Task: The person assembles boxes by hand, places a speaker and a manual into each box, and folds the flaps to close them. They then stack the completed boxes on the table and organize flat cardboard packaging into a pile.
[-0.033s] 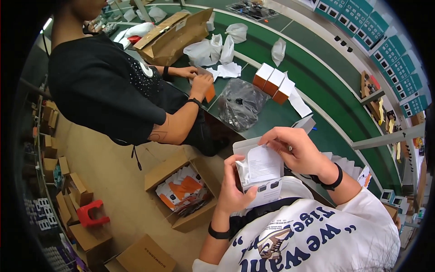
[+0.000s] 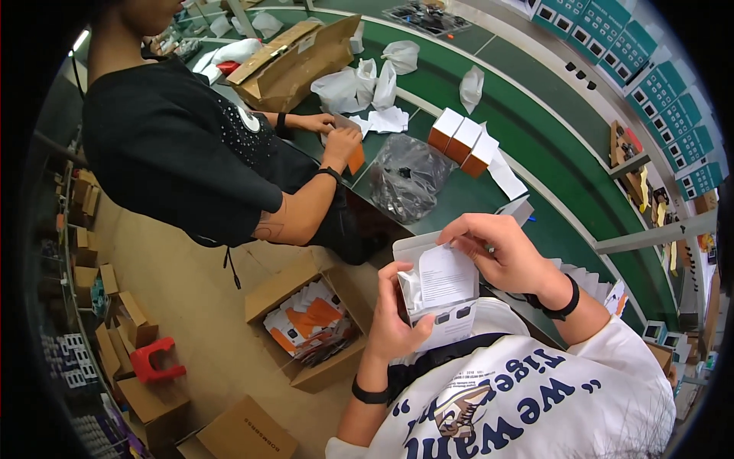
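Note:
My left hand (image 2: 394, 320) is closed round a small white box (image 2: 442, 330) with its flap lifted, held in front of my body. A white printed leaflet (image 2: 447, 281) stands in the mouth of this box, next to some crinkled white wrapping (image 2: 411, 292). At the leaflet's top edge, the thumb and fingers of my right hand (image 2: 493, 249) are pinched on the paper. The fingertips partly hide its upper corner. How deep the leaflet sits in the box cannot be seen.
Across the corner, a co-worker's hands (image 2: 340, 139) hold an orange and white box. The green bench carries a clear bag of black parts (image 2: 405, 176), white-and-orange boxes (image 2: 462, 141) and white bags (image 2: 336, 90). An open carton of leaflets (image 2: 312, 317) and a red stool (image 2: 157, 359) stand below.

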`<act>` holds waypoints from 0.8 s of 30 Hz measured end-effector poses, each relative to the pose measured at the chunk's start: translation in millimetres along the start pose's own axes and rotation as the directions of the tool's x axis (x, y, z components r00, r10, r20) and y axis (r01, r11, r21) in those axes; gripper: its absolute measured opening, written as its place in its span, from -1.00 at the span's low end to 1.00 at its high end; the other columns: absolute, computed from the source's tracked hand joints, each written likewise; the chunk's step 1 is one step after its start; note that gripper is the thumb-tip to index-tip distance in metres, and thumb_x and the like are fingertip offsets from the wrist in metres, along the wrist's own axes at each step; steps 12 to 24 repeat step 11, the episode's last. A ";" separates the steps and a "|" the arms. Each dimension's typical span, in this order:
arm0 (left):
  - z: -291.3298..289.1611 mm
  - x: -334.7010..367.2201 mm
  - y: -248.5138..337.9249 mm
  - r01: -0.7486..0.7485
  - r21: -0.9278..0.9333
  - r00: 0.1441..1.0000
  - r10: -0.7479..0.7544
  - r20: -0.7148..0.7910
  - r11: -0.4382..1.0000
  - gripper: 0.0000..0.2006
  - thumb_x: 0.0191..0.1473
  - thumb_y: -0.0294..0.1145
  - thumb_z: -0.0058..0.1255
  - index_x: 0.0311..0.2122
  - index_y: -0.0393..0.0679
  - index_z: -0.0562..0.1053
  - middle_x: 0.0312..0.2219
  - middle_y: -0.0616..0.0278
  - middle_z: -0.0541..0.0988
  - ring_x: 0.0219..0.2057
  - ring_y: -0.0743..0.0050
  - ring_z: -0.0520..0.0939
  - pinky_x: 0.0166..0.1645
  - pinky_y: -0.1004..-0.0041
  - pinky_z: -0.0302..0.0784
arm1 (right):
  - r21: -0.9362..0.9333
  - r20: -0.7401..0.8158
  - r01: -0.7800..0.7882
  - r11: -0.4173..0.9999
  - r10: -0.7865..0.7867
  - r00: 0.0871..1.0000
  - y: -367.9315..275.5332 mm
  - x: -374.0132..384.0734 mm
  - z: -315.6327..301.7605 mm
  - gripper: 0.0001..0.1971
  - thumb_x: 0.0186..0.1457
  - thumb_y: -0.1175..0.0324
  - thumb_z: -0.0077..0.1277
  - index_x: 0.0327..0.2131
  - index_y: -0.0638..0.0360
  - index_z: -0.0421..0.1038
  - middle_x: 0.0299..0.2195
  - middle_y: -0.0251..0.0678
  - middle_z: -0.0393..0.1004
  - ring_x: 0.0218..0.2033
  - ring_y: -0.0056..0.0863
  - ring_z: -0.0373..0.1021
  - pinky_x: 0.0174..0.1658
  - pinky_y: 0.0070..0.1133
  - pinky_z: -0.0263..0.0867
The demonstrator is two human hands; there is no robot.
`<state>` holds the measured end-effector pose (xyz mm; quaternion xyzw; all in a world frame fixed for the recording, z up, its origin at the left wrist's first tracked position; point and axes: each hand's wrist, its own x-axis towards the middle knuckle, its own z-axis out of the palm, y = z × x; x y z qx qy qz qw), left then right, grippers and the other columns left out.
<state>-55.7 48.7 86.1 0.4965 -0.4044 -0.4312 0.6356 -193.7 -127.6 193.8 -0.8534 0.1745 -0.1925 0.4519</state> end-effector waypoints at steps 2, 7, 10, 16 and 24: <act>-2.8 3.9 -0.2 -0.024 0.025 1.000 0.025 -0.004 0.999 -0.19 -0.09 -0.37 0.23 0.25 -0.14 0.06 -0.03 0.11 0.34 -0.03 0.37 0.42 0.11 0.36 0.39 | 0.016 0.005 0.035 0.999 -0.035 0.999 2.2 8.3 -2.6 -0.77 0.16 0.72 -0.02 -0.19 0.22 0.52 -0.31 -0.26 0.59 -0.44 -0.49 0.47 -0.42 -0.62 0.32; -4.4 15.2 1.5 -0.023 0.003 0.999 0.023 -0.031 1.000 -0.19 -0.06 -0.32 0.24 0.25 -0.14 0.07 -0.04 0.11 0.34 -0.03 0.38 0.42 0.10 0.36 0.38 | 0.042 0.118 0.043 0.998 -0.048 0.992 -1.0 22.5 -9.3 -0.83 0.16 0.64 0.04 -0.18 0.22 0.48 -0.30 -0.16 0.58 -0.29 -0.17 0.54 -0.24 -0.44 0.43; -3.5 22.9 4.3 0.006 -0.002 1.000 -0.006 -0.021 1.000 -0.18 -0.01 -0.18 0.24 0.25 -0.19 0.04 -0.02 0.09 0.34 0.04 0.35 0.42 0.15 0.37 0.35 | 0.035 0.131 0.024 0.999 -0.029 0.991 0.5 25.1 -14.6 -0.85 0.18 0.61 0.05 -0.18 0.21 0.47 -0.30 -0.17 0.58 -0.27 -0.20 0.55 -0.21 -0.44 0.44; -3.0 25.8 4.5 0.010 -0.001 1.000 -0.010 -0.013 1.000 -0.18 -0.01 -0.18 0.24 0.25 -0.19 0.04 -0.02 0.09 0.34 0.04 0.35 0.42 0.15 0.37 0.35 | 0.037 0.124 0.019 0.999 -0.023 0.992 1.8 25.0 -16.6 -0.85 0.18 0.61 0.05 -0.18 0.21 0.47 -0.30 -0.17 0.58 -0.27 -0.20 0.55 -0.21 -0.44 0.44; -3.0 25.8 4.5 0.010 -0.001 1.000 -0.010 -0.013 1.000 -0.18 -0.01 -0.18 0.24 0.25 -0.19 0.04 -0.02 0.09 0.34 0.04 0.35 0.42 0.15 0.37 0.35 | 0.037 0.124 0.019 0.999 -0.023 0.992 1.8 25.0 -16.6 -0.85 0.18 0.61 0.05 -0.18 0.21 0.47 -0.30 -0.17 0.58 -0.27 -0.20 0.55 -0.21 -0.44 0.44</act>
